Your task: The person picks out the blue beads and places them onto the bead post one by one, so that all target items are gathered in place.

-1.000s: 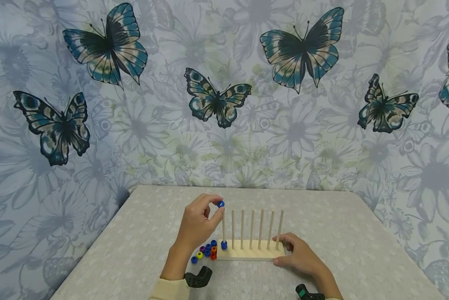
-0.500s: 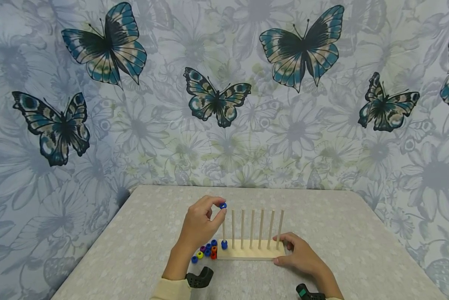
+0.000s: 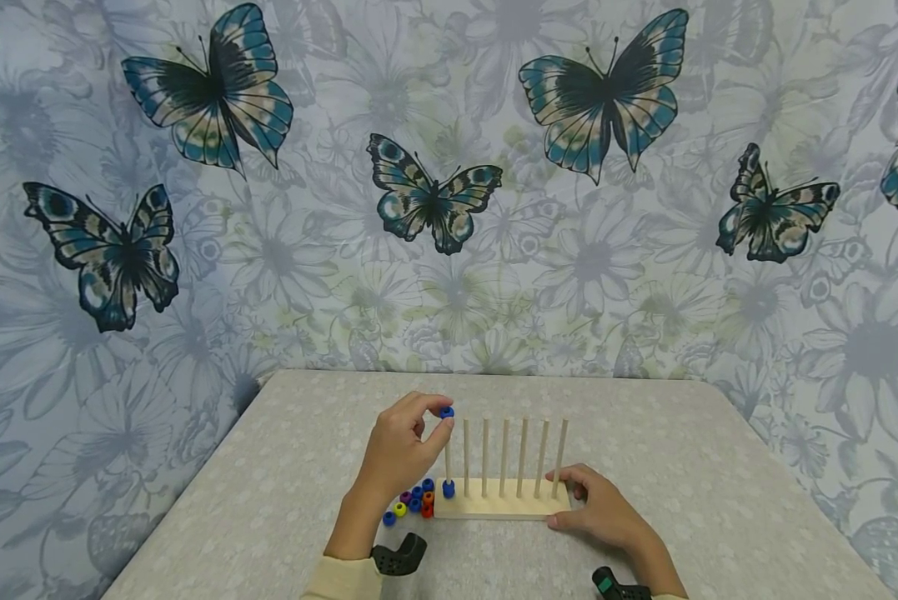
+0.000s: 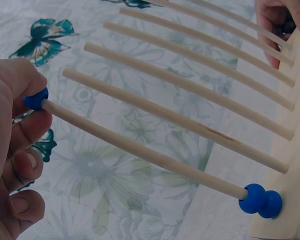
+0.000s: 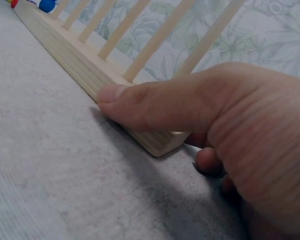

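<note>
Between thumb and index finger, my left hand (image 3: 399,442) pinches a blue bead (image 4: 36,99) right at the top of the leftmost wooden peg (image 4: 145,149). Two blue beads (image 4: 260,200) are stacked at the foot of that same peg. The pegs stand in a row on a pale wooden base (image 3: 501,507), and the others carry no beads. My right hand (image 3: 597,510) grips the base's right end, its thumb along the front edge in the right wrist view and its other fingers partly hidden behind.
Left of the base lies a loose cluster of beads: several blue ones, a yellow bead (image 3: 399,509), a purple bead (image 3: 405,497) and red-orange ones (image 3: 428,512). A patterned cloth covers the table (image 3: 719,500), and a butterfly-print wall (image 3: 449,317) rises behind it.
My left hand has shifted slightly right, bringing the blue bead from beside the leftmost peg's tip to over it, and the bead has tilted. The right hand keeps its hold on the base.
</note>
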{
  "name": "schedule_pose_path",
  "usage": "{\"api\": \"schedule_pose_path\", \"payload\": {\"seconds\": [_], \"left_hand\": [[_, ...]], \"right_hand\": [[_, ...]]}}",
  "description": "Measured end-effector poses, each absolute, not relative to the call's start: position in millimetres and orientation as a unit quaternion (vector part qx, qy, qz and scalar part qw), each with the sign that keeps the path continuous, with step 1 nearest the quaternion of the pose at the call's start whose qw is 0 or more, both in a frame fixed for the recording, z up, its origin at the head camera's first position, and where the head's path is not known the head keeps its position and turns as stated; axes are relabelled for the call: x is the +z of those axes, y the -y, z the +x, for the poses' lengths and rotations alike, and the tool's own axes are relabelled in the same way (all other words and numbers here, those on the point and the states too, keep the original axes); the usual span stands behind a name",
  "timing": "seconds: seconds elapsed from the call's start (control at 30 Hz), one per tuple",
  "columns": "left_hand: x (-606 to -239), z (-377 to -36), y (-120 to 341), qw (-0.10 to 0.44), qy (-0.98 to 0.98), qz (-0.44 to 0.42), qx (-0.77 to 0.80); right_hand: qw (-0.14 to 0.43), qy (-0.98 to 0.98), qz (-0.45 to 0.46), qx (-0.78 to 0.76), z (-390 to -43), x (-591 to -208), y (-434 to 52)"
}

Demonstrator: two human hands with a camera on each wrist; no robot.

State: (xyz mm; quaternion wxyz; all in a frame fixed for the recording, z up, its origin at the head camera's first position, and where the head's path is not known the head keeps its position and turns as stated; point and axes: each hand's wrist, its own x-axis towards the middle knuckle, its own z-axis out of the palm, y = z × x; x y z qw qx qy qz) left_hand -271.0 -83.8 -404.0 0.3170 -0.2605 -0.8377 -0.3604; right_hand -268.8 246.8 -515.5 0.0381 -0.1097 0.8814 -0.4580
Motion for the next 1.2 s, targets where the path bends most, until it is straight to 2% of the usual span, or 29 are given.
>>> {"api": "schedule_pose_path", "payload": {"seconds": [1.2], "left_hand": [[-408.1,-272.0,85.4,0.313,0.854,-0.241,-0.337]], "right_hand": [[0.038,-0.883,-0.105,-0.456,-268.1,-515.2,-246.8]]}}
